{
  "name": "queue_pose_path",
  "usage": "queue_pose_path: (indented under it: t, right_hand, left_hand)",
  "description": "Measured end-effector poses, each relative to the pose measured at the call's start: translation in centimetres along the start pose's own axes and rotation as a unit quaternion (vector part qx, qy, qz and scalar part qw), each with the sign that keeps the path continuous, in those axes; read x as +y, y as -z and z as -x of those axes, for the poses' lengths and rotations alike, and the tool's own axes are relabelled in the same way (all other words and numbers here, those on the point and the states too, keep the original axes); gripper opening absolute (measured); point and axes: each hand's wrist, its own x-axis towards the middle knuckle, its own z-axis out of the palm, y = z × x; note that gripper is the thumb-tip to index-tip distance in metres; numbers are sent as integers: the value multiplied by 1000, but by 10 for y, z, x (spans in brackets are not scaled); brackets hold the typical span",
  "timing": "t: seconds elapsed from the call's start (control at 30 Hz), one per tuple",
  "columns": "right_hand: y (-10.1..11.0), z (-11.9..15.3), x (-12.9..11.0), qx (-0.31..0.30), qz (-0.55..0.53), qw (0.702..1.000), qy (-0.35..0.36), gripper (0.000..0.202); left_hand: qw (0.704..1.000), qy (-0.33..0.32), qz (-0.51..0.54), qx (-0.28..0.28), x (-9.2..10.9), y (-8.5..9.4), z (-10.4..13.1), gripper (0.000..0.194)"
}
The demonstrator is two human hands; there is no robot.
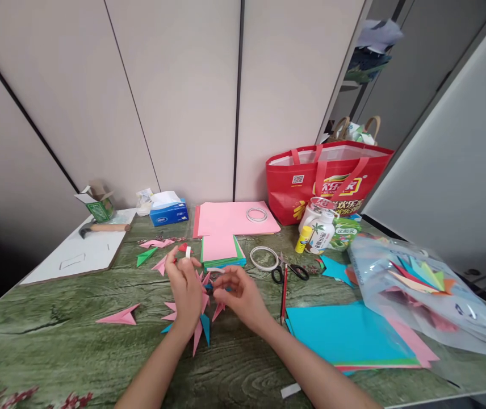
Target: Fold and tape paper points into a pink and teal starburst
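On the green wood-patterned table, pink and blue folded paper points (198, 335) spread out in a star-like shape under both hands. My left hand (183, 289) is over its upper left part, fingers bent, with a small white strip (188, 251) at the fingertips. At the right side of the shape, my right hand (237, 292) has its fingers curled close to a thin whitish strip; its exact grip is hard to see. A loose pink folded piece (120, 316) lies to the left, and a green one (145, 257) farther back.
Square papers (218, 248) are stacked behind the hands. Scissors (289, 271), a red pencil (284, 292) and a tape roll (264, 258) lie to the right, near blue sheets (345, 332). A hammer (104, 227) rests on a white board (76, 255). A red bag (285, 190) stands behind.
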Motion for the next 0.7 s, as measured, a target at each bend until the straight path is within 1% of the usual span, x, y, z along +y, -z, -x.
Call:
queue_pose_path:
  t: [0.03,0.1,0.23,0.33,0.43,0.5,0.6,0.7]
  right_hand:
    - [-3,1,1,-12,-12,1000,-11,43]
    - [-8,3,4,-12,-31,999,-28,45]
    - [-10,3,4,29,-47,998,-38,44]
    - [-9,2,2,73,-54,996,-16,43]
    - [-9,2,2,116,-40,992,14,42]
    - [-9,3,4,121,-30,992,24,42]
    - [-7,2,5,120,-27,992,29,40]
    - [0,-1,1,124,-20,992,22,26]
  left_hand:
    - [1000,-1,-2,-11,1,-1,3,36]
    - [999,14,9,-42,4,-3,7,36]
    - [997,14,-5,-74,9,-4,10,36]
    - [995,7,-45,-89,8,-4,11,38]
    - [991,8,-93,-94,3,-5,14,37]
    - [990,10,-101,-95,0,-6,15,36]
    - [991,37,-82,-94,-4,-5,14,38]
    - [993,72,-46,-80,-6,-3,10,40]
